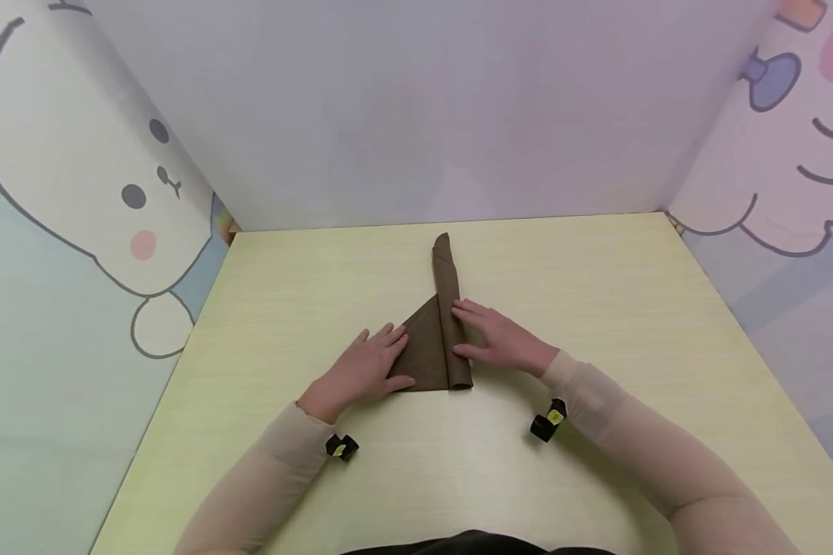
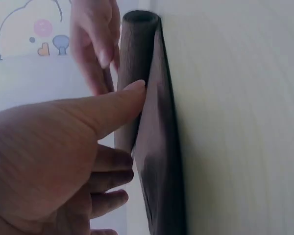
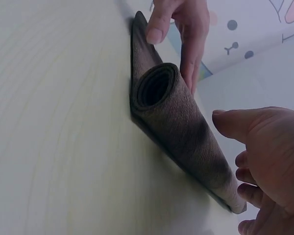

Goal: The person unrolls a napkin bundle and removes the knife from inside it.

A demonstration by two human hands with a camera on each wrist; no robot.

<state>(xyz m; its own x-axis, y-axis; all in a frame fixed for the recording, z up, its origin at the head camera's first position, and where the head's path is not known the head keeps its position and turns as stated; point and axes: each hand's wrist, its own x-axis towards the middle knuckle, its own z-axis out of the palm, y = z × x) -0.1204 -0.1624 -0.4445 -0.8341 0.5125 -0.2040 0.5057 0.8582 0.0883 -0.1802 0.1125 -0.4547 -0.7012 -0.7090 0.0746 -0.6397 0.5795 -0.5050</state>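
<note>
A brown cloth (image 1: 423,351) lies on the table, its right side rolled into a tube (image 1: 451,331) and its left side a flat triangular flap. The far end of the tube narrows to a rounded tip. My left hand (image 1: 366,364) rests on the flap's left edge with fingers extended and thumb near the front edge. Beside the tube's right side is my right hand (image 1: 501,337), fingers extended, fingertips at the roll. In the right wrist view the hollow, layered end of the roll (image 3: 157,88) faces the camera.
The pale wooden table (image 1: 305,270) spreads around the cloth. A plain wall (image 1: 444,116) stands at its back edge, with cartoon-printed walls (image 1: 62,193) at both sides. Small black cameras (image 1: 548,422) sit on both wrists.
</note>
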